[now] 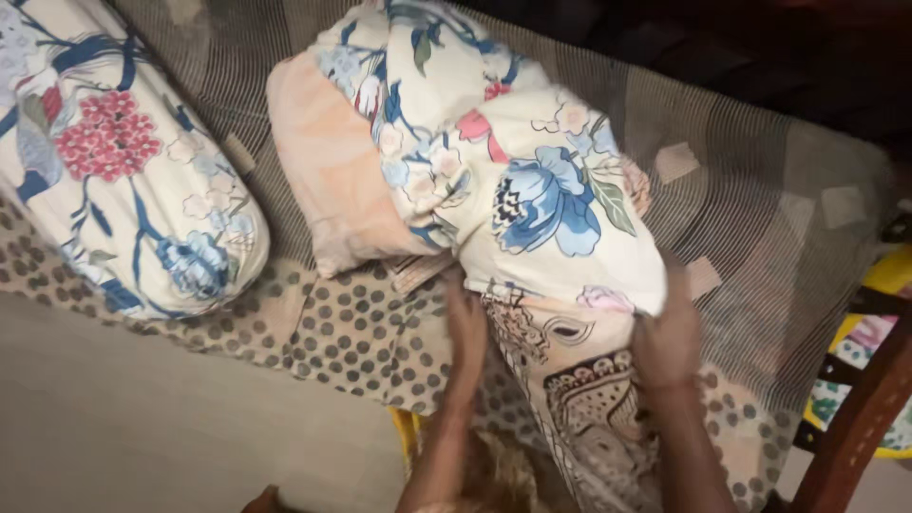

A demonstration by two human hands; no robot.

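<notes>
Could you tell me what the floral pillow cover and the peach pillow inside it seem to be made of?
Floral pillow cover: thin woven cloth, probably cotton, matte, creasing softly where both hands grip it. Peach pillow: smooth, plain fabric shell with a soft filling, judging by its puffy shape.

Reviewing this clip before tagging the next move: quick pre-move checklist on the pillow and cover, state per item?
1. Left hand on floral cover hem: ok.
2. Right hand on hem: ok.
3. Peach pillow fully inside cover: not ok, one side shows.
4. Cover free of bolster: ok, apart.
5. Firmness of both grips: cannot tell, fingers partly hidden.
6. Pillow supported on bed sheet: ok.
</notes>
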